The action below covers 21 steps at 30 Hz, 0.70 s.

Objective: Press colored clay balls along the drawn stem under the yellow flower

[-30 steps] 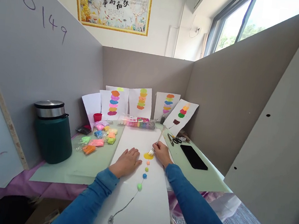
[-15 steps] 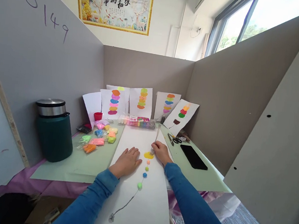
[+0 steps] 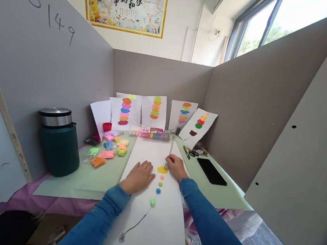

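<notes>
My right hand (image 3: 177,167) grips a fork (image 3: 171,150), its tines down on a flattened yellow clay piece (image 3: 161,169). My left hand (image 3: 139,177) lies flat on the white paper (image 3: 152,230), fingers stretched, left of the clay. Below the yellow piece, small clay balls sit along a drawn line: a peach ball (image 3: 162,177), a yellow-green ball (image 3: 160,184), a blue ball (image 3: 158,191) and a light green ball (image 3: 152,202). The line curves down to a dark tassel-like drawing (image 3: 121,237).
Packets of coloured clay (image 3: 106,154) lie at left beside a dark green flask (image 3: 59,142). At right are a black phone (image 3: 211,171) and scissors (image 3: 193,153). A bag of markers (image 3: 150,133) lies behind the paper, before propped drawings (image 3: 154,112). Grey partitions (image 3: 161,75) surround the table.
</notes>
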Each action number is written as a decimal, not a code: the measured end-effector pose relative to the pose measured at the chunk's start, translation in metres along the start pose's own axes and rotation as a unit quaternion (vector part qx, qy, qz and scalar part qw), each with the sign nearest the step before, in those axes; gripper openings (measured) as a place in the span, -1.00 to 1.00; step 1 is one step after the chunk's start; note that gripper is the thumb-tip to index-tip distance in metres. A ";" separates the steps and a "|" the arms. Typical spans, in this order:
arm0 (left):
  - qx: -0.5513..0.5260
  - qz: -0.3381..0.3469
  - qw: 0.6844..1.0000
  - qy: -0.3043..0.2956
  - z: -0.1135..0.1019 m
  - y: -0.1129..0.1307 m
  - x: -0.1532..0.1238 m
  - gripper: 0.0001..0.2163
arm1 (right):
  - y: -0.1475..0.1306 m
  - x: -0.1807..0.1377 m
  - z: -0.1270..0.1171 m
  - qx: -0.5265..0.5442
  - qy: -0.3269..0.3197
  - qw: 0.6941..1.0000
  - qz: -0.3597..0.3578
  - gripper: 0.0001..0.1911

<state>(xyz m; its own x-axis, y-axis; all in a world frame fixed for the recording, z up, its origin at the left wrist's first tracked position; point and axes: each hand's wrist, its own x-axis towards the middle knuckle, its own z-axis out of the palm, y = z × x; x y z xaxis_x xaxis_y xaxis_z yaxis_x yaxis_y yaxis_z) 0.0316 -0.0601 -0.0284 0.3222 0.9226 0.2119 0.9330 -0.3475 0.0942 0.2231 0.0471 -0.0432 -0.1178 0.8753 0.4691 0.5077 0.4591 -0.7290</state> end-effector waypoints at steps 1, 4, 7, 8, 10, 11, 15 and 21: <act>0.000 0.000 1.000 -0.001 -0.001 0.000 0.000 -0.60 | 0.000 0.000 0.000 -0.004 0.003 1.000 0.001 -0.79; -0.002 -0.001 1.000 -0.006 -0.004 0.002 -0.001 -0.60 | 0.000 0.001 0.000 -0.014 0.018 1.000 0.011 -0.80; -0.005 -0.003 1.000 -0.014 -0.007 0.003 -0.002 -0.59 | 0.000 0.002 -0.001 -0.014 0.037 0.999 0.023 -0.79; -0.005 -0.003 1.000 -0.018 -0.008 0.004 -0.002 -0.59 | 0.000 0.002 -0.002 -0.011 0.043 0.999 0.026 -0.78; -0.006 -0.005 1.000 -0.028 -0.009 0.004 -0.002 -0.58 | -0.001 0.002 -0.004 -0.001 0.052 0.998 0.028 -0.76; -0.007 -0.006 0.999 -0.034 -0.010 0.004 -0.002 -0.58 | -0.003 0.003 -0.005 0.005 0.054 0.998 0.028 -0.76; -0.006 -0.008 0.998 -0.067 -0.015 0.005 -0.002 -0.56 | -0.012 0.011 -0.008 0.035 0.029 0.999 0.021 -0.79; 0.006 0.006 0.994 -0.112 -0.029 0.008 0.002 -0.56 | -0.022 0.016 -0.005 0.092 -0.040 0.995 0.007 -0.87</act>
<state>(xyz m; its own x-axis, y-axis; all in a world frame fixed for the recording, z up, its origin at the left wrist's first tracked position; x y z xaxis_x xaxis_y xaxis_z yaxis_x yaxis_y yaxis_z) 0.0348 -0.0661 0.0013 0.3604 0.9327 -0.0080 0.9300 -0.3587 0.0805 0.2145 0.0504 -0.0171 -0.1836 0.8880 0.4216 0.3455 0.4598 -0.8180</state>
